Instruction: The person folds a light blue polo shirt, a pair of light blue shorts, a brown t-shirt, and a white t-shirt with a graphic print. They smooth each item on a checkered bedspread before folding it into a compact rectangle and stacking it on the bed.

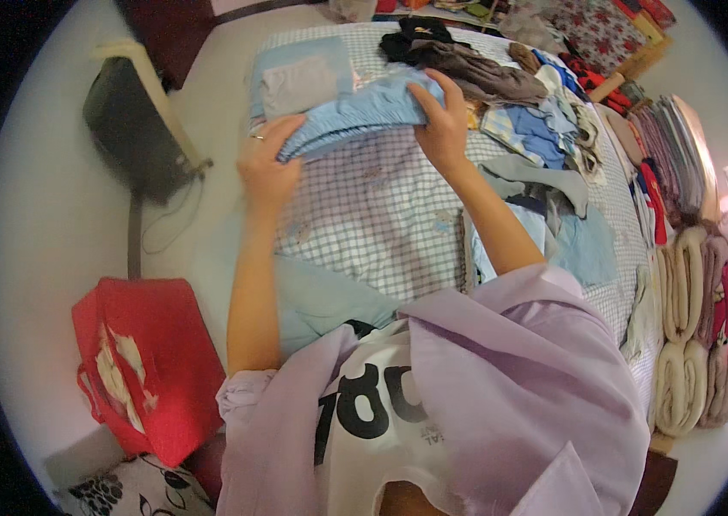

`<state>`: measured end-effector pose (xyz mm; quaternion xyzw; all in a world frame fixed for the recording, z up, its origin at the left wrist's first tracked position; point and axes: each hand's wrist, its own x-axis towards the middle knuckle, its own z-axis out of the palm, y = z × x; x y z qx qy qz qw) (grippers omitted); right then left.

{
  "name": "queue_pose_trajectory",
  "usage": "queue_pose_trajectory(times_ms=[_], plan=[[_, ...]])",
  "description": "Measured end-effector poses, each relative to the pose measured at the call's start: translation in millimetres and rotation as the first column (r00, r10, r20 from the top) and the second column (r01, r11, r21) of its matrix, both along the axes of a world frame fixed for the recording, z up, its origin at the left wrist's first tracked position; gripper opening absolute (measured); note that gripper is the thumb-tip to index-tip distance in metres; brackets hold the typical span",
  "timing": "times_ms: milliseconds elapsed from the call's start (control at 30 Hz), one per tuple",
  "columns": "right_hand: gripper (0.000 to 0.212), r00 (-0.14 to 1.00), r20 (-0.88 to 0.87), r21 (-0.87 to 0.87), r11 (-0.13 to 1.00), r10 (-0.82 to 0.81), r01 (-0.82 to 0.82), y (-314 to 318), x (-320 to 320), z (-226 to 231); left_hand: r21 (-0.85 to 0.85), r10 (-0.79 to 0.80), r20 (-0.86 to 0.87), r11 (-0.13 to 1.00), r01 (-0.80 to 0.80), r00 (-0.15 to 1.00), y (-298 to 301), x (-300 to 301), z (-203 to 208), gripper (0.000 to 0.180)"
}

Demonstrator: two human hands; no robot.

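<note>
Above a bed covered in pale checked fabric (355, 211), a person's left hand (269, 168) and right hand (444, 129) hold a light-blue cloth garment with a gathered edge (359, 113), fingers clamped on opposite ends.

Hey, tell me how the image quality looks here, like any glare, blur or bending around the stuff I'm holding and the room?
Head view: glare whites out the right edge, beside the rolled blankets; head view: the left hand looks slightly motion-blurred, gripping the blue garment; head view: fisheye bowing bends the bed's edges, with black corners.
</note>
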<state>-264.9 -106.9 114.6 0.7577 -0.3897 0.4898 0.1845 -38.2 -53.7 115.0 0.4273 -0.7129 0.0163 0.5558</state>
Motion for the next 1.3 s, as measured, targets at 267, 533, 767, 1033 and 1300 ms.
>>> queue_pose_trajectory(times_ms=[267, 533, 767, 1033, 1300], plan=[[0.038, 0.916, 0.259, 0.471, 0.788, 0.305, -0.396, 18, -18, 93, 0.010, -0.086, -0.106, 0.996, 0.088, 0.991, 15, 7, 47, 0.028], [0.037, 0.939, 0.187, 0.620, 0.706, 0.289, -0.341, -18, -50, 153, 0.000, -0.053, -0.068, 0.999, 0.053, 0.996, 0, 4, 122, 0.029], [0.047, 0.994, 0.105, 0.372, 0.928, -0.037, -0.005, -118, -27, 27, 0.095, 0.324, 0.105, 0.938, -0.334, 0.940, -96, 42, 1, 0.048], [0.056, 0.981, 0.093, 0.836, 0.548, -0.172, 0.016, 34, -38, -158, 0.752, 0.292, 0.129, 0.594, -0.286, 0.948, -4, 43, -165, 0.058], [0.059, 0.882, -0.261, 0.671, 0.583, -0.392, 0.458, 97, -56, -166, 0.893, 0.036, 0.370, 0.262, -0.366, 0.928, 29, 13, -152, 0.063]])
